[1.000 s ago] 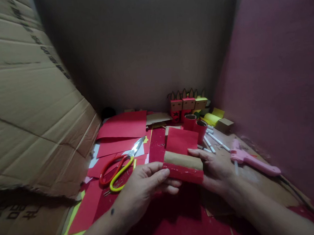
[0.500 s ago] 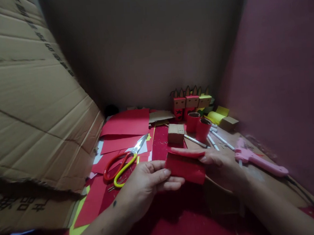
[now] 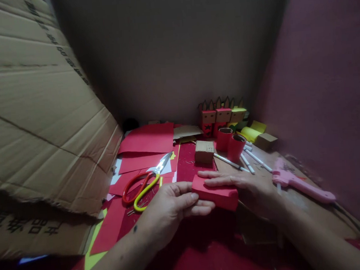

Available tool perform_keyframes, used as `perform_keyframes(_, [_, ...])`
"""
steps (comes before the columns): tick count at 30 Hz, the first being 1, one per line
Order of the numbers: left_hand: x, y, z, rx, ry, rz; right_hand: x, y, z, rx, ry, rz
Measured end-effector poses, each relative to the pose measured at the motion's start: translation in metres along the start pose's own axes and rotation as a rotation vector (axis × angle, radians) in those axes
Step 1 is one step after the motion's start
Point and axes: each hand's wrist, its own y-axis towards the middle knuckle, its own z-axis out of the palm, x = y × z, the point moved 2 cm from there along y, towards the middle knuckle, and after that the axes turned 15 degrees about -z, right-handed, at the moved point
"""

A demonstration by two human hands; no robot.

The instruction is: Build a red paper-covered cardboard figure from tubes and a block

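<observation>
Between my two hands is a box-shaped piece of folded red paper [image 3: 218, 193]; whether anything is inside it is hidden. My left hand [image 3: 176, 206] pinches its left end, thumb in front and fingers beneath. Stretched across the top, the fingers of my right hand [image 3: 248, 186] press the paper down; its thumb is out of sight. Just beyond stands a small cardboard box [image 3: 204, 152]. Scissors [image 3: 146, 186] with one red and one yellow handle lie left of my left hand.
Two red paper tubes [image 3: 237, 148] stand behind white pens [image 3: 231, 162]. Several box-headed paper figures [image 3: 223, 115] line the wall. A pink glue gun [image 3: 302, 184] lies at the right. Red paper sheets [image 3: 148, 139] and a big cardboard sheet [image 3: 44, 132] occupy the left.
The raised top flap of the red paper has come down flat under my right fingers. My left hand keeps its pinch. The whole view has shifted slightly.
</observation>
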Motion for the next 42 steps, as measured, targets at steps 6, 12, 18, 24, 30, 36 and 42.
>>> perform_keyframes(6, [-0.002, -0.004, 0.002, -0.027, -0.090, 0.031, 0.006, 0.003, 0.001, -0.036, -0.014, 0.060])
perform_keyframes(12, [-0.001, 0.003, 0.001, -0.065, 0.024, 0.000, 0.009, 0.005, 0.003, -0.013, -0.059, 0.100])
perform_keyframes(18, [0.002, 0.006, -0.001, -0.127, 0.035, 0.004, 0.011, 0.006, 0.007, 0.015, 0.026, 0.092])
perform_keyframes(24, [-0.006, 0.003, -0.002, -0.185, -0.034, 0.147, 0.004, 0.004, 0.000, -0.568, 0.128, -0.043])
perform_keyframes(30, [-0.009, 0.001, -0.002, -0.229, -0.024, 0.246, 0.002, 0.003, 0.012, -0.599, -0.157, 0.072])
perform_keyframes(36, [-0.004, 0.003, -0.001, -0.257, 0.086, 0.221, 0.004, 0.008, 0.029, -0.496, -0.078, 0.074])
perform_keyframes(42, [-0.005, 0.003, -0.002, -0.196, 0.137, 0.182, 0.000, 0.005, 0.025, -0.436, -0.040, 0.088])
